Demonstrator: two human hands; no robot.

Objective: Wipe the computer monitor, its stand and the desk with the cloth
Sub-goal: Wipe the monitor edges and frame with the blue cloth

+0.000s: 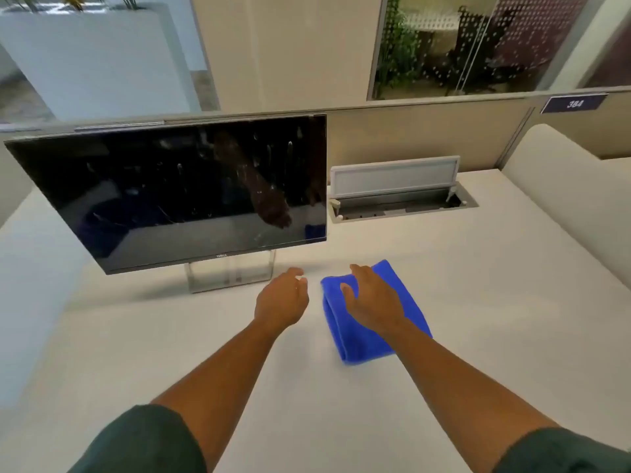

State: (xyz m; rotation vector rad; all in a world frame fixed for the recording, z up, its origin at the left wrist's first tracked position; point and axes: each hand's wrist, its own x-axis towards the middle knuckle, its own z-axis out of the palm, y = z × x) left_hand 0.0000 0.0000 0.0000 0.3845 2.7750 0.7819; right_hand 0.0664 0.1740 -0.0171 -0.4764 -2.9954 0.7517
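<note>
Blue folded microfibre cloth lies flat on the cream-white table, front-right of the monitor and just right of centre. Right hand rests on top of the cloth w/ fingers spread and only slightly bent, palm down; grip is loose, not closed round the fabric. Left hand is just beside the cloth's left edge, apart from it, over the table; fingers loosely curled, holding nothing, whether it touches the surface can't be told. Both forearms bare, dark green short sleeves at the bottom corners. Black flat-screen monitor stands behind and left of the hands, tilted back, screen off, w/ smears and streaks on the glass and a dim reflection of an arm. Its clear/silver rectangular stand sits under the lower edge, near the left hand. Right of the monitor, a grey cable hatch w/ raised lid is set into the table. Beige partition panel runs behind, w/ a dark number plate at far right.
</note>
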